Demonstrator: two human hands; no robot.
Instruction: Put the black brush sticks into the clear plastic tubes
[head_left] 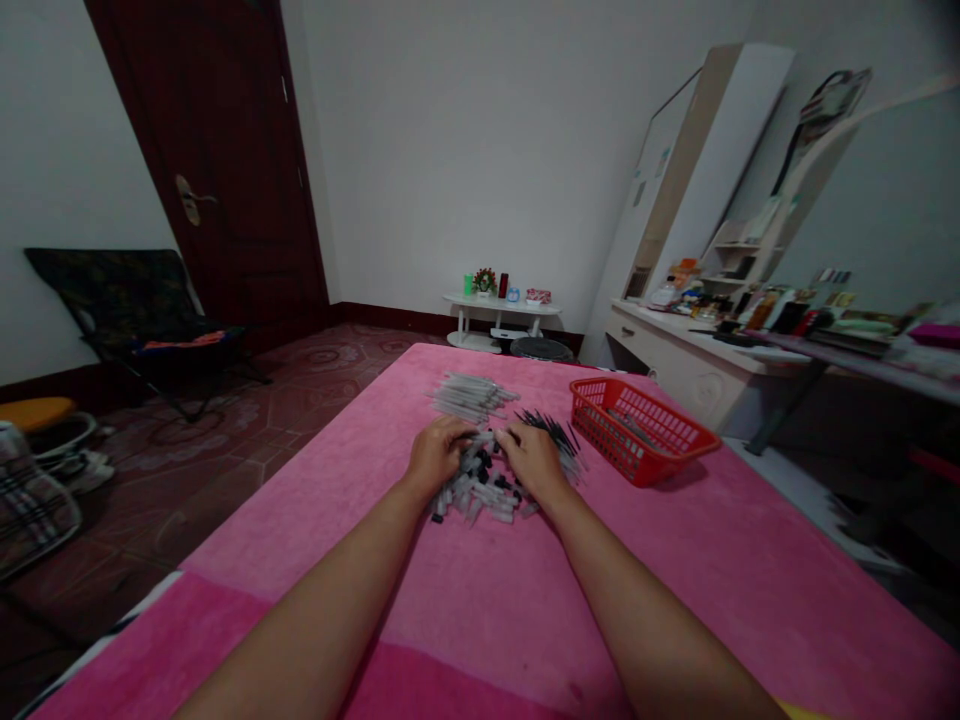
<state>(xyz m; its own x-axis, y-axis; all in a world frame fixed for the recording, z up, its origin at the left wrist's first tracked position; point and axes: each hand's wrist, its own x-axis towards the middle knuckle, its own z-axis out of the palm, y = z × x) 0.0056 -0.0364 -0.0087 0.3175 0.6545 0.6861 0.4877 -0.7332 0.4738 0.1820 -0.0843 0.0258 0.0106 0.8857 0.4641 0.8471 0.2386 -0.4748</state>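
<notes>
Both of my hands meet above a loose pile of small clear and black plastic pieces [480, 492] that look like pen caps and plugs. My left hand [436, 458] is at the pile's left edge, fingers curled together in a pinch. Opposite it, my right hand [535, 462] has thumb and fingers bent inward, also pinched. A small whitish piece shows between the fingertips, too small to name. Beyond the hands lies a bundle of clear pen barrels [466, 396]. Thin black-tipped pieces like pen refills [555, 430] lie beside my right hand, partly covered by it.
A red plastic basket [637, 468] with some thin grey items inside stands to the right on the pink cloth [480, 590]. A cluttered dressing table [675, 345] is along the right, a folding chair [127, 310] at left, and a low white stand [469, 342] at the back wall.
</notes>
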